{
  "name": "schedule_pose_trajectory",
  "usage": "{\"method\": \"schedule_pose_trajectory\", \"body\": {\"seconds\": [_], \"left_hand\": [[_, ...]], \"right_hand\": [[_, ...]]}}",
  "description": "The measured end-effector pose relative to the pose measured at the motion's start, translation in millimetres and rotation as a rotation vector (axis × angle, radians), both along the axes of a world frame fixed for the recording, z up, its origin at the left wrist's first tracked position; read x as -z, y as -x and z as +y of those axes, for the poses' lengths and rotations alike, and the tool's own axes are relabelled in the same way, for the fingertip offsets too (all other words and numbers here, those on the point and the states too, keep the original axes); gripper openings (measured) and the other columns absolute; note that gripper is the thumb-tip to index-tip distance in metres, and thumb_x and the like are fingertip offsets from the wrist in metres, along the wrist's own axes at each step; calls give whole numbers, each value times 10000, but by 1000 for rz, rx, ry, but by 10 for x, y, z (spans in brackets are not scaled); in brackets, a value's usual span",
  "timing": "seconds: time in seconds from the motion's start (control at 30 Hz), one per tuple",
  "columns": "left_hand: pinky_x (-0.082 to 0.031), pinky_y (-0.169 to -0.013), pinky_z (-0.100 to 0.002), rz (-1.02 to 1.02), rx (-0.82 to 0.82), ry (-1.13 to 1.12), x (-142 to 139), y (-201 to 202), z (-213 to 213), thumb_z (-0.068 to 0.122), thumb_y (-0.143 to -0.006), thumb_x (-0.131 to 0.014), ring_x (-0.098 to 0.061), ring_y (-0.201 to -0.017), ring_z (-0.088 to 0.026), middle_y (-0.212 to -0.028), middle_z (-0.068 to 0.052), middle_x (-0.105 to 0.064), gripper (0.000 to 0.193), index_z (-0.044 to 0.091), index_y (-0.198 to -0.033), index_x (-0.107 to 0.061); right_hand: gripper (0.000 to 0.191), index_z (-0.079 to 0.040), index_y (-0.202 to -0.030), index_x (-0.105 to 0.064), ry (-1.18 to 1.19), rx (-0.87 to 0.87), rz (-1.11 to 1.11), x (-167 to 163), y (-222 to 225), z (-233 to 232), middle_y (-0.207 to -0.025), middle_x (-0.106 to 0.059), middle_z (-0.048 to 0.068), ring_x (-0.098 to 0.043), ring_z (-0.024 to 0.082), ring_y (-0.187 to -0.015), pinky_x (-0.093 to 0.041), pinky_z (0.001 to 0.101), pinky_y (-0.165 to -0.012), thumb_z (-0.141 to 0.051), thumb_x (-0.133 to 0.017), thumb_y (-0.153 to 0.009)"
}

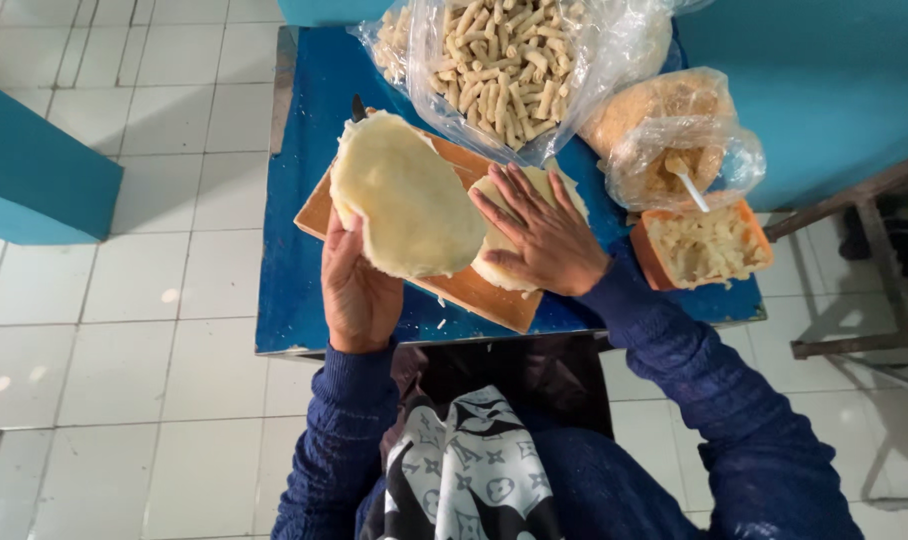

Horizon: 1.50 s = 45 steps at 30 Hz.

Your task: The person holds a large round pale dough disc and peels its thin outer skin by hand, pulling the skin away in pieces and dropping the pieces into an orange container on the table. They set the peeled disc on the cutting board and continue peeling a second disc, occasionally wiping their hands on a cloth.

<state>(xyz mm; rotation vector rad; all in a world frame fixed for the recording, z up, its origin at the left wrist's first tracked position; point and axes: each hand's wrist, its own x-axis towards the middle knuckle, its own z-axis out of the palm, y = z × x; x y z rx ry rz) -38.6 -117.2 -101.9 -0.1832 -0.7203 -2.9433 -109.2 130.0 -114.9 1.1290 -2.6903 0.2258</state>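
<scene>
The left hand holds a pale, floppy round of dough from beneath, its grip cupped under the sheet's near edge with the fingers hidden behind it, so the sheet is lifted and tilted up off the wooden board. The right hand lies flat, fingers spread, pressing on a second dough round that rests on the board, seemingly to keep it in place. The lifted sheet looks thin, soft and creamy white, with an uneven rim. The board sits near the front edge of the blue surface. Toward the far edge lies a clear bag of rolled sticks; at the right edge stand an orange tub of shredded filling and a bag of crumbs.
</scene>
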Motion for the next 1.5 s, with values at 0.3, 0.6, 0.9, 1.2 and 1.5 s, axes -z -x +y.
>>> {"method": "schedule_pose_trajectory", "body": {"seconds": [0.3, 0.6, 0.9, 1.2, 1.5], "left_hand": [[-507, -1094, -356, 69, -70, 77, -23, 204, 556, 46, -1054, -596, -623, -1251, -177, -1362, -96, -627, 369, 22, -1409, -499], [-496, -996, -290, 143, -60, 178, 55, 236, 817, 73, -1066, -654, -616, -1081, -114, -1158, -44, -664, 112, 18, -1142, -592], [-485, -970, -259, 149, -108, 359, 17, 123, 873, 74, -1061, -663, -598, -1067, -93, -1124, -42, -654, 142, 8, -1170, -599], [-497, -1050, -281, 203, -116, 479, 34, 46, 942, 37, -1031, -667, -591, -1190, -123, -1277, -63, -611, 316, -28, -1323, -563], [-452, -1179, -323, 344, -294, 808, -22, 9, 976, -36, -1013, -652, -528, -1411, -191, -1524, -130, -514, 387, -61, -1385, -547]], "right_hand": [[231, -67, -1252, -662, 692, 35, -57, -834, -295, 84, -1313, -635, 138, -633, 287, -1291, -504, 381, -1131, -64, -631, -1024], [190, -17, -1025, -666, 910, 136, -433, -832, -477, -231, -894, -705, 3, -676, 61, -763, -547, 205, -682, -184, -742, -980], [197, -11, -1108, -692, 1140, 63, -808, -680, -444, -18, -914, -684, -18, -636, 30, -814, -530, 199, -741, -187, -662, -1024], [164, -5, -1082, -686, 1160, 94, -788, -736, -480, 52, -918, -680, -12, -625, 34, -818, -532, 201, -727, -165, -655, -1066], [152, 18, -1040, -667, 894, 51, -263, -830, -531, 27, -913, -698, -20, -659, 35, -814, -545, 210, -724, -131, -695, -1031]]}}
